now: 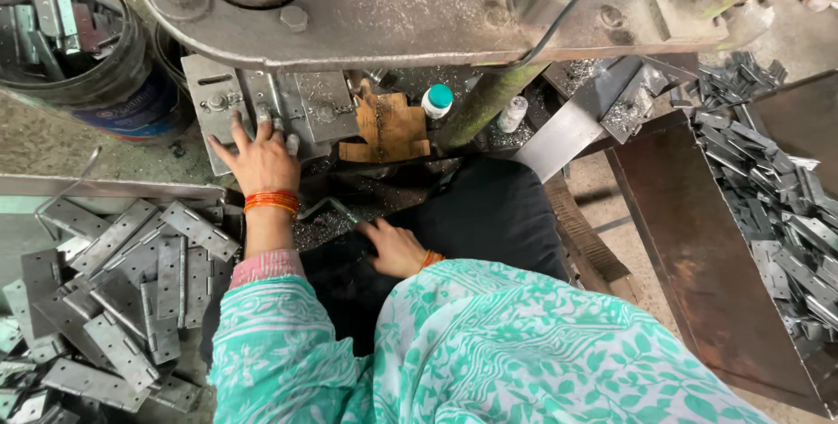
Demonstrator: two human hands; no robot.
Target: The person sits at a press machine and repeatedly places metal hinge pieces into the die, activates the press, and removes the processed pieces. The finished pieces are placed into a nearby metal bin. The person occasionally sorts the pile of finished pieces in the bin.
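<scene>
My left hand [262, 160] reaches forward onto the grey metal fixture plate [214, 96] of a heavy press [393, 13]. Its fingers are spread and the fingertips touch a small metal piece [264, 114] on the fixture. Orange bangles sit on that wrist. My right hand [397, 249] rests palm down on a dark surface strewn with metal shavings, just right of a thin bent metal rod [332, 206], and nothing is held in it. A teal and white patterned sleeve covers the lower middle of the view.
A pile of grey metal hinges [131, 302] lies at my left. A dark bucket [105, 83] of metal parts stands at top left. A rusty tray [698, 267] at right holds more hinges [786, 214]. A teal-capped white bottle [436, 99] and cardboard [384, 127] sit under the press.
</scene>
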